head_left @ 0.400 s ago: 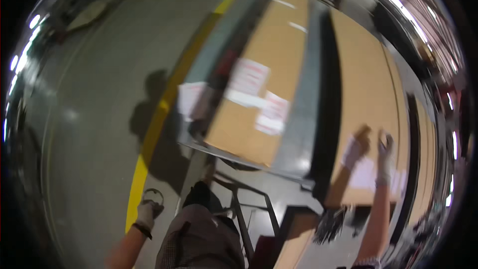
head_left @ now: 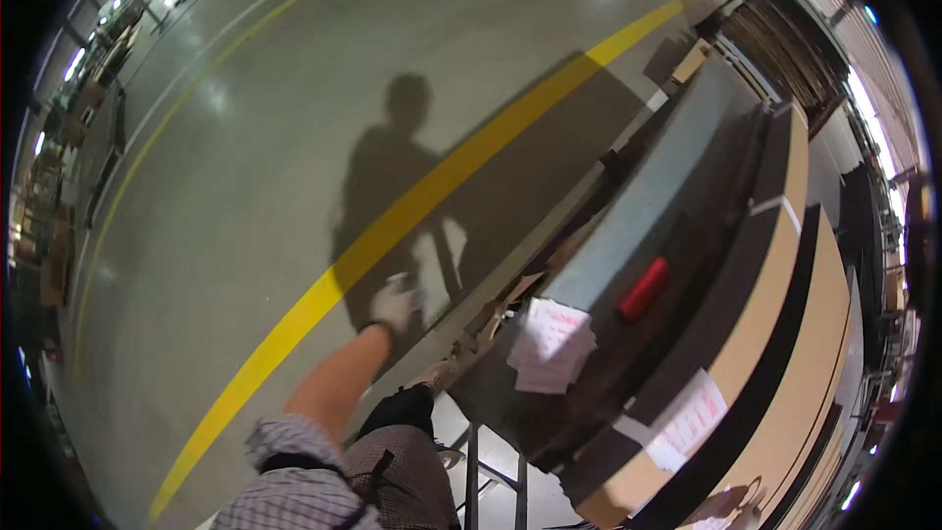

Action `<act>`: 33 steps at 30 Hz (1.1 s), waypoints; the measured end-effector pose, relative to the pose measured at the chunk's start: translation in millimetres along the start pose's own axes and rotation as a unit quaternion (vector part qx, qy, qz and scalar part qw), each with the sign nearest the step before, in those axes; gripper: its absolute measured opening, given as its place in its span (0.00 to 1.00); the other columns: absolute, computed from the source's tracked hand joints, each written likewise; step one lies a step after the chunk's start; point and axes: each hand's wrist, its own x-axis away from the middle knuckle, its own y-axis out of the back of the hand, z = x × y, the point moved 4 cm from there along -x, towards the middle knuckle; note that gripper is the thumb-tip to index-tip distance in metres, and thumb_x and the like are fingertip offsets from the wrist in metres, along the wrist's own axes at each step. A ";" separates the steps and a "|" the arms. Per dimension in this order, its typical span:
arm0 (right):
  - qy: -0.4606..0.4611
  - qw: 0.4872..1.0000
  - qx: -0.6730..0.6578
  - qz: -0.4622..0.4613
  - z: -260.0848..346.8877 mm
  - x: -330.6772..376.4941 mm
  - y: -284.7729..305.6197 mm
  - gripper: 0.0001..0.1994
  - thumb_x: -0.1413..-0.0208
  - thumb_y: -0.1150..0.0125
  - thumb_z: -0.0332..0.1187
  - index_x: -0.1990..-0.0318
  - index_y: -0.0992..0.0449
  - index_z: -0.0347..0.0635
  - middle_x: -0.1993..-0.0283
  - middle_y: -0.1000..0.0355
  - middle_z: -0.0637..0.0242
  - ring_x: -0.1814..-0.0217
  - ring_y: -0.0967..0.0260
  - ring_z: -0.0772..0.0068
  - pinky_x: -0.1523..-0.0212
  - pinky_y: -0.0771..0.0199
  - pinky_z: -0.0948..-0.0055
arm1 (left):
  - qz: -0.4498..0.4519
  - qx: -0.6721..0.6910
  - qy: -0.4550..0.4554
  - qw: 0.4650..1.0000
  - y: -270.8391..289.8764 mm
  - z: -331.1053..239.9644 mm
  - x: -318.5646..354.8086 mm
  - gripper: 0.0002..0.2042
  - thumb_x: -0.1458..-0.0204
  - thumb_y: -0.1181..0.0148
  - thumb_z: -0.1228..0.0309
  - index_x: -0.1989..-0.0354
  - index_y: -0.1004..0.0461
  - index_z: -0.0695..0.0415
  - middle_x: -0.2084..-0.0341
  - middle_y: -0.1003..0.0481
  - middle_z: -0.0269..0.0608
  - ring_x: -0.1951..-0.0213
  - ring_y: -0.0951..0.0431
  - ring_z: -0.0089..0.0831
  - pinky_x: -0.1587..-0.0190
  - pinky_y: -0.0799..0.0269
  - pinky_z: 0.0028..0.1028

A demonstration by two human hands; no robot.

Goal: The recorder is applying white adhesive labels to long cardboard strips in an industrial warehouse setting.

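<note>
My left hand (head_left: 393,306), in a pale glove, reaches out over the floor beside the yellow line. Its fingers are closed around a thin, pale ring-shaped thing (head_left: 417,299), blurred against the shadow. At the lower right edge, part of my right hand (head_left: 754,508) shows low over a long brown cardboard box (head_left: 829,353); its fingers are cut off and unclear. Nearer the middle lies another long box (head_left: 775,260), with a white band and a printed white label (head_left: 687,422). Loose white sheets (head_left: 552,345) lie at the near end of the grey surface beside it.
A red object (head_left: 644,289) rests on the dark strip between the grey surface (head_left: 638,226) and the boxes. Dark metal legs (head_left: 473,476) stand below, near my feet. Stacked brown sheets (head_left: 785,39) are at the far right. A yellow floor line (head_left: 422,191) runs alongside.
My view has swung left, so the boxes now sit farther right. My left hand has moved forward and up from beside my leg. My right hand has dropped toward the lower edge of view.
</note>
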 end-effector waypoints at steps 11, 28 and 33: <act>0.141 0.922 -0.360 -0.036 166.1 151.6 93.7 0.18 0.35 0.41 0.45 0.52 0.23 0.37 0.58 0.25 0.70 0.65 0.32 0.82 0.66 0.34 0.80 | 0.025 -0.035 -0.481 0.876 -111.9 -191.8 -38.0 0.16 0.41 0.39 0.64 0.50 0.24 0.62 0.56 0.21 0.49 0.53 0.21 0.40 0.48 0.27 0.36; 0.155 0.689 -0.629 0.325 136.0 417.6 204.6 0.15 0.41 0.32 0.35 0.50 0.23 0.38 0.50 0.22 0.59 0.49 0.25 0.70 0.47 0.25 0.71 | 0.500 -0.013 -0.464 0.731 -123.0 -156.4 474.9 0.34 0.57 0.24 0.72 0.39 0.33 0.55 0.57 0.26 0.42 0.67 0.25 0.22 0.66 0.26 0.24; 0.483 0.815 -0.305 0.099 58.8 461.2 218.8 0.15 0.53 0.26 0.30 0.57 0.22 0.43 0.59 0.23 0.66 0.58 0.25 0.59 0.55 0.24 0.65 | 0.641 0.051 0.009 0.766 -123.9 -58.4 523.8 0.18 0.48 0.28 0.70 0.52 0.26 0.63 0.72 0.24 0.32 0.77 0.29 0.16 0.73 0.33 0.16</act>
